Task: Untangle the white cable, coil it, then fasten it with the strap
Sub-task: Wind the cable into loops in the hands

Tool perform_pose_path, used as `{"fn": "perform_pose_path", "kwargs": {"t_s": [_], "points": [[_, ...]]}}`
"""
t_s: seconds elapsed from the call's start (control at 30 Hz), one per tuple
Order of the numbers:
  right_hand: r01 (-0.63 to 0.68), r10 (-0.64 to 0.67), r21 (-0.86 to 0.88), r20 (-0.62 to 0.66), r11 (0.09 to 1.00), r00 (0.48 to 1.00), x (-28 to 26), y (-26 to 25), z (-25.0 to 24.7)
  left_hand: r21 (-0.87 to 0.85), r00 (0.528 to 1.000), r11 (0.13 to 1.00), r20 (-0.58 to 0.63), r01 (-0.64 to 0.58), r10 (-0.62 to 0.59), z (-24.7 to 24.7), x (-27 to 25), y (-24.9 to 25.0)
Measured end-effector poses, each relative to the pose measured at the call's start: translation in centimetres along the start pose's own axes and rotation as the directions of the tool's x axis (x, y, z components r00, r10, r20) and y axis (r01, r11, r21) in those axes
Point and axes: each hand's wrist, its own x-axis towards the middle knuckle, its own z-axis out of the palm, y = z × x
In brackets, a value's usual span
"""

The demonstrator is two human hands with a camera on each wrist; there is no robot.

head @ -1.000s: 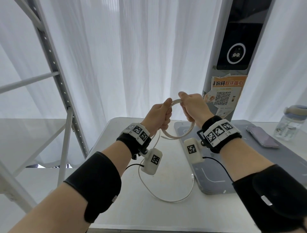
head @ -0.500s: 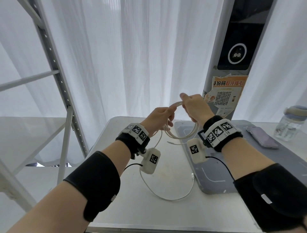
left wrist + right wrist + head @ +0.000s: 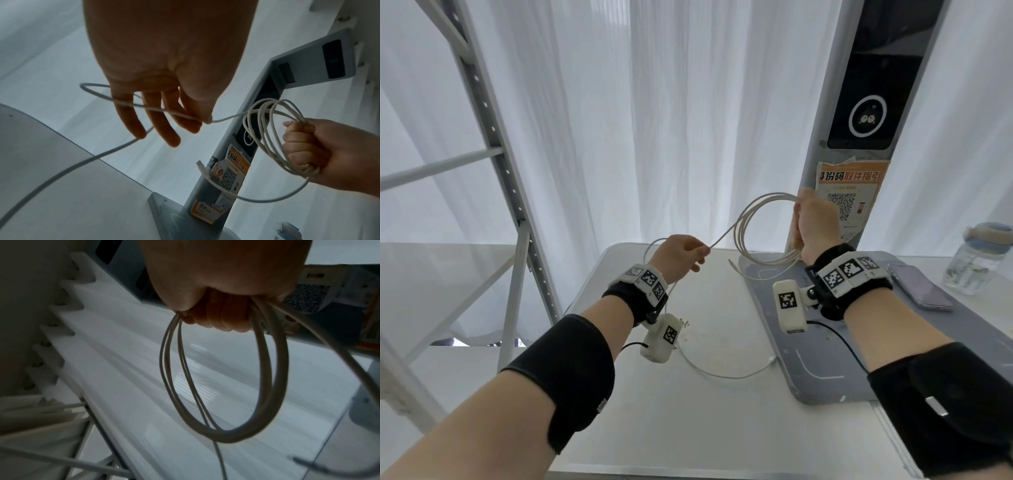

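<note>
Head view: hands now apart, right hand [image 3: 815, 224] fisted round the coiled white cable [image 3: 748, 228], left hand [image 3: 678, 256] pinching its strand.

Backlit scene, bright head view, dim wrist views.

Daylight comes through the curtain [image 3: 688, 120] behind the table [image 3: 705, 394], soft and even, with faint shadows on the tabletop. Straight lines bow toward the head view's edges. Both wrist views are dark and bluish against the curtain; the left hand [image 3: 164, 65] and right hand [image 3: 222, 280] read as shadowed shapes, and the right wrist view is motion-blurred.
</note>
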Motion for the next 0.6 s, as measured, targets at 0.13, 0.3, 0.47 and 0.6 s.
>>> {"fn": "perform_pose_path", "kwargs": {"t_s": [0.13, 0.3, 0.47, 0.6], "points": [[-0.007, 0.007, 0.091, -0.004, 0.996, 1.0, -0.1, 0.0, 0.5, -0.065, 0.968, 0.992, 0.235, 0.105, -0.087, 0.8, -0.3, 1.1], [-0.016, 0.017, 0.146, -0.011, 0.989, 1.0, -0.3, 0.2, 1.2, -0.112, 0.778, 0.937, 0.594, 0.332, -0.205, 2.0, -0.9, 2.2], [-0.081, 0.08, 0.255, 0.018, 0.964, 0.997, -1.1, 0.2, 1.7, -0.4, 0.804, 0.819, 0.582, 0.412, -0.12, 3.0, -0.8, 2.4], [-0.087, 0.099, 0.269, -0.031, 0.959, 0.995, -1.1, 0.5, 1.7, -0.598, 0.875, 0.72, 0.483, 0.352, -0.027, 2.5, -1.2, 2.8]]}}
